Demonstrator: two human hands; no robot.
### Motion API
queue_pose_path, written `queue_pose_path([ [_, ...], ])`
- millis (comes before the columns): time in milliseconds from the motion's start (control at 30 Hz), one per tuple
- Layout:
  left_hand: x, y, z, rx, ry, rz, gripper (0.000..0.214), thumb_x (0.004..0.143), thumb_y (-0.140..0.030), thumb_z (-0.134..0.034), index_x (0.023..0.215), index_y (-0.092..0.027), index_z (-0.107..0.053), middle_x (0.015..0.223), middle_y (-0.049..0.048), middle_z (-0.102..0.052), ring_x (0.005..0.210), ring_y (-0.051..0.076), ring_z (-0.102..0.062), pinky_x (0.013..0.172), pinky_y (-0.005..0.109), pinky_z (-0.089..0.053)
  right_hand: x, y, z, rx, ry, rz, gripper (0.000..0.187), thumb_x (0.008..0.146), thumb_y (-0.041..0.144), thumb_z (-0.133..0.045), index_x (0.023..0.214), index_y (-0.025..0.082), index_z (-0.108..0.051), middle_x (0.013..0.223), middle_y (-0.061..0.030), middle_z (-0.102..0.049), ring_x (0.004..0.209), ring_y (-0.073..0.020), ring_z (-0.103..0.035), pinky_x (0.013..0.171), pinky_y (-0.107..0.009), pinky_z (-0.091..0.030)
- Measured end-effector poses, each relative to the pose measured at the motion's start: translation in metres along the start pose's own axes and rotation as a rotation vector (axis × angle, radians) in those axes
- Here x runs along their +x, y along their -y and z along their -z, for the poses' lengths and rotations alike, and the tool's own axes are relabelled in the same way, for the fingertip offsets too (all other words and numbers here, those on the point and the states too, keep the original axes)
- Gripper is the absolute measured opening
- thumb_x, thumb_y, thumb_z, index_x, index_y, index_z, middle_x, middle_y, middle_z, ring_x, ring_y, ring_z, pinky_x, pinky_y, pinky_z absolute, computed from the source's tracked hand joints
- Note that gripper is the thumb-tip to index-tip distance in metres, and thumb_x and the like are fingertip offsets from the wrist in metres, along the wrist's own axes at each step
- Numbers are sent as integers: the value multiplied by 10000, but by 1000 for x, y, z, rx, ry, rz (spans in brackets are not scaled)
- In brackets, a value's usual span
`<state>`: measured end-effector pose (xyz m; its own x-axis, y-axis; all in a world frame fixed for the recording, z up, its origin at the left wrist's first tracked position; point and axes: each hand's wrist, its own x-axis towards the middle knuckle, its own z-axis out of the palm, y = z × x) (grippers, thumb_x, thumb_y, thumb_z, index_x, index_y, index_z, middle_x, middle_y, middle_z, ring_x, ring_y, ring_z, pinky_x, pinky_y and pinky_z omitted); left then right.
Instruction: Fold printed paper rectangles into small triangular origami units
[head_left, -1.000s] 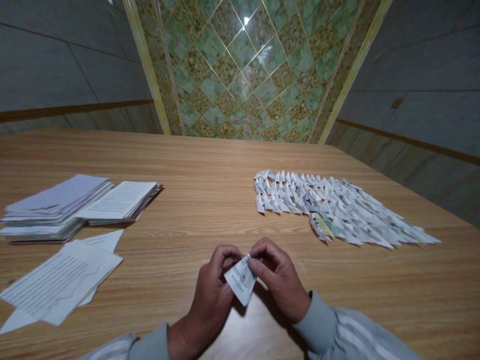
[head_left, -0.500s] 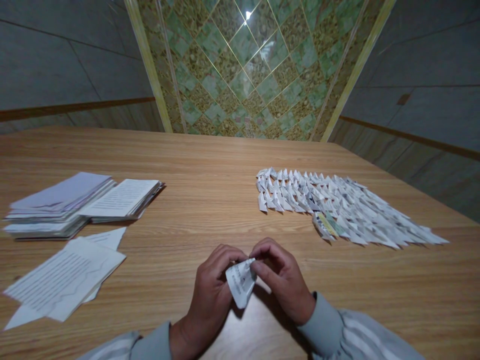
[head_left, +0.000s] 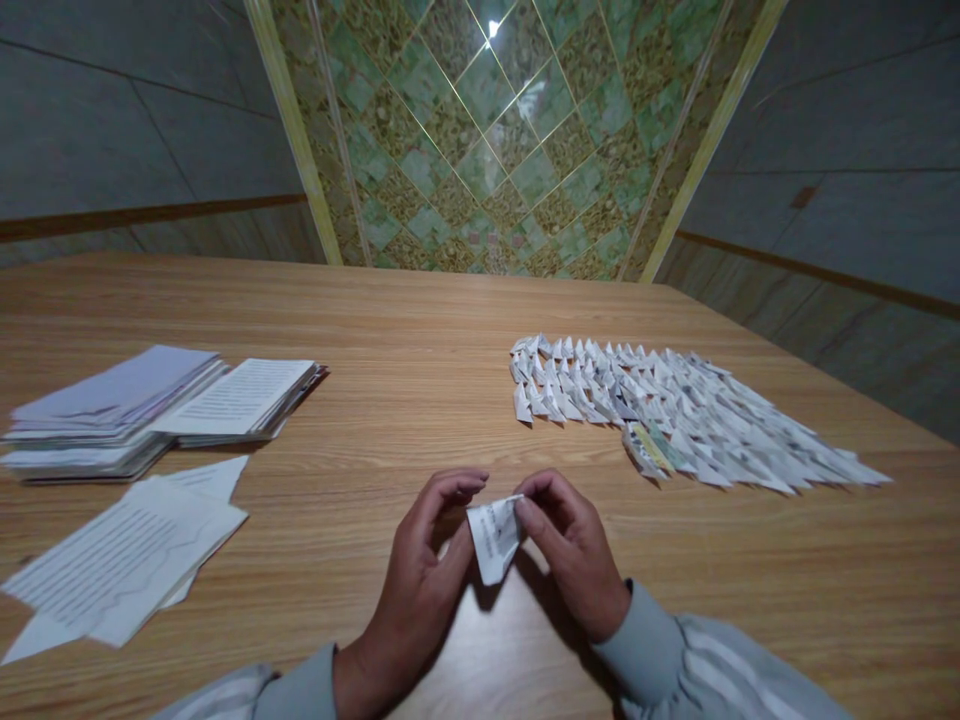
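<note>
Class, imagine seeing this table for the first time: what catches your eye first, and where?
Rows of small folded paper triangles cover the right side of the wooden table. At the near edge, the right hand pinches one folded printed paper piece, the left hand close beside it. Stacks of printed sheets lie at left.

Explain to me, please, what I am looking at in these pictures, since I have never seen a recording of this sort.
There is no machine here: a person wears a camera on the head, so the view looks forward and down at their own two bare hands over a wooden table. The right hand pinches a small folded piece of printed paper; the left hand sits beside it with fingers open. To the right lie rows of folded paper pieces. To the left are stacks of printed sheets and, nearer, some loose sheets.
</note>
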<state>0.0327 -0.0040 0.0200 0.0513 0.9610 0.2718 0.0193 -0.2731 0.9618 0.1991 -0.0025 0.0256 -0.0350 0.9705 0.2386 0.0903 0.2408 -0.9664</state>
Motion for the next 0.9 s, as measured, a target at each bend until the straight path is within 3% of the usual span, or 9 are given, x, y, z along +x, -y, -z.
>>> queue_pose_path([
  [167,-2,-3,3,-58,120,145,228,943,-389,-539,1017,-207,-655,964,50,-697,904,209,-643,800,275,-495,-1,0,1,-47,-30,30,158,890,333,-583,825,190,-565,733,7,-564,691,-151,-526,628,-258,-433],
  [267,-2,-3,4,-87,180,151,308,953,-432,-498,1021,-192,-679,980,65,-717,896,223,-648,810,294,-492,-1,0,1,-101,-53,58,142,876,312,-575,806,191,-550,713,13,-547,670,-149,-516,611,-255,-422],
  [433,0,-6,0,-42,148,208,226,839,-377,-655,919,-173,-710,853,49,-725,769,211,-637,688,270,-493,-1,3,0,-176,-34,80,147,868,300,-574,773,190,-551,698,14,-543,660,-145,-510,600,-250,-402],
  [667,0,-5,-3,-88,155,294,247,843,-381,-664,776,-149,-717,710,36,-677,694,184,-595,634,256,-464,-2,4,-1,-132,42,34,232,878,355,-599,729,178,-574,666,17,-535,634,-134,-491,589,-250,-379],
  [900,1,1,-2,-329,94,364,322,886,-446,-627,1095,-205,-582,1008,73,-677,856,202,-637,756,316,-518,9,1,3,162,-58,-138,334,788,472,-695,731,181,-542,648,35,-521,606,-118,-463,559,-231,-392],
])
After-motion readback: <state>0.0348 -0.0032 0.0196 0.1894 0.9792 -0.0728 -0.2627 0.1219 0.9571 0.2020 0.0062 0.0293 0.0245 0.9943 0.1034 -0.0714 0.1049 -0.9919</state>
